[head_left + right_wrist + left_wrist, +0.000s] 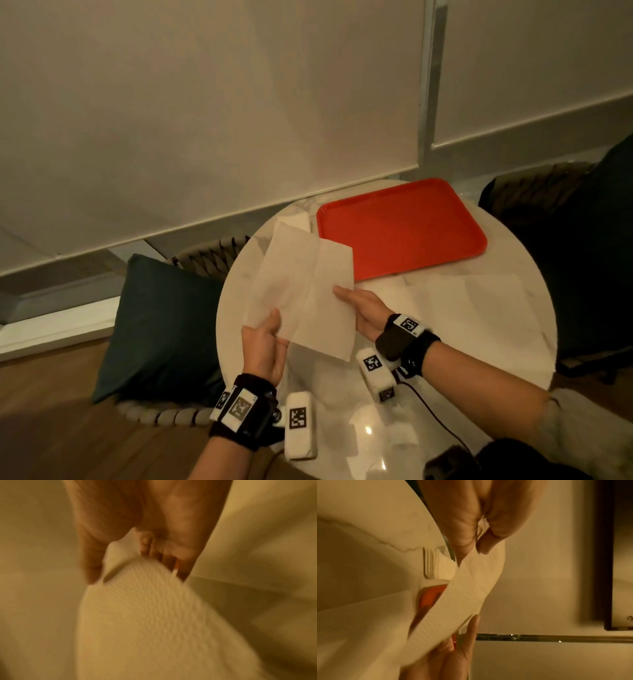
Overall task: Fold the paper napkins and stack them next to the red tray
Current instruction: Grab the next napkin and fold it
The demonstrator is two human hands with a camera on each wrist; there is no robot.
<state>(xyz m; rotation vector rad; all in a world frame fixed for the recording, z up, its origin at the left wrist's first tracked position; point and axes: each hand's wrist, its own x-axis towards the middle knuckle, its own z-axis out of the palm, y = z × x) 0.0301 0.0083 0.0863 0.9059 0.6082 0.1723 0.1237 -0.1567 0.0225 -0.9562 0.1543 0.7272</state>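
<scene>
A white paper napkin (305, 291) hangs unfolded in the air above the round marble table (342, 428). My left hand (274, 325) pinches its near left corner, thumb on top; the pinch shows close up in the left wrist view (479, 536). My right hand (346, 296) grips the napkin's right edge between thumb and fingers (171, 555), the embossed sheet (145, 615) curving away below them. The red tray (404, 222) lies at the table's far right. A small stack of folded napkins (294, 219) (435, 563) sits against the tray's left side.
Loose unfolded napkins (479, 301) lie flat on the table, near the tray's front edge. A dark green cushion (154, 325) rests on a woven chair at the left. Another dark chair (565, 240) stands at the right. A black cable (428, 411) trails from my right wrist.
</scene>
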